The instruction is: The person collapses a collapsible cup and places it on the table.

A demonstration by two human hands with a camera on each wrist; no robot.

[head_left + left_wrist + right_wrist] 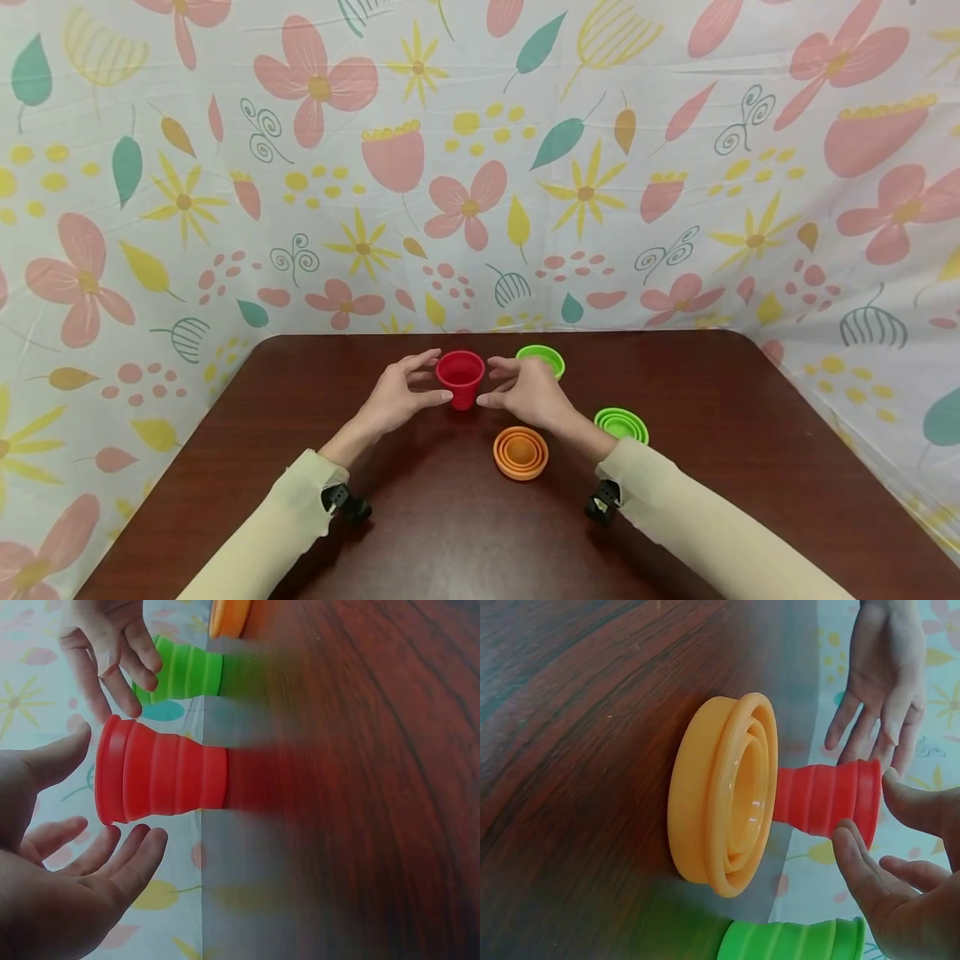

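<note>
A red collapsible cup (461,392), expanded to full height with ribbed sides, stands upright on the table. My left hand (396,393) is at its left side, fingers and thumb spread and loosely bent around the rim without gripping it. On the other side, my right hand (534,390) has its thumb and fingers apart close to the cup. Both wrist views show the red cup (161,769) standing between the two hands. Whether any fingertip touches the cup, I cannot tell. Behind my right hand stands an expanded green cup (542,357), partly hidden.
An orange collapsible cup (521,454), folded flat into rings, lies in front of the red cup. A folded green cup (622,424) lies by my right forearm, partly covered. The dark wooden table (465,533) ends at a flower-patterned cloth (471,267).
</note>
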